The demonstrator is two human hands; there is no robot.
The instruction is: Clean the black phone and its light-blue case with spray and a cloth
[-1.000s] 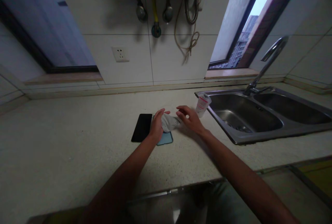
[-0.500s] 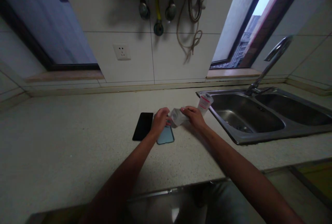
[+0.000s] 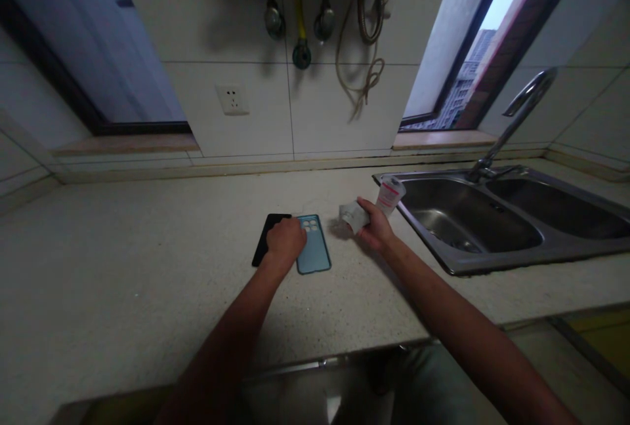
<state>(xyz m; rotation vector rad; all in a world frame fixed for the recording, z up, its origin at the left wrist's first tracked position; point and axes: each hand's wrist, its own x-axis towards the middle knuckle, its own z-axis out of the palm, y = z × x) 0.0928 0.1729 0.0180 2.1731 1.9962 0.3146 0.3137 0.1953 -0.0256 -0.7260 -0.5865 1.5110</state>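
My right hand (image 3: 375, 228) is shut on a crumpled grey cloth (image 3: 354, 216), holding it just above the speckled countertop (image 3: 147, 261). Behind that hand, a translucent plastic cup with red markings (image 3: 390, 195) stands by the sink rim. My left hand (image 3: 284, 243) rests with curled fingers on the right part of a black smartphone (image 3: 268, 231). It also sits right next to a teal phone with several camera openings (image 3: 314, 251), which lies flat. The hand hides part of the black phone.
A stainless double sink (image 3: 467, 222) with an arched faucet (image 3: 516, 120) lies to the right. The tiled wall behind carries a power socket (image 3: 231, 100) and hanging gas hoses (image 3: 300, 12). The counter's front edge runs close to me.
My left hand has left the cloth and moved left onto the black phone. The cloth stays in my right hand, which has shifted slightly right, uncovering the teal phone.
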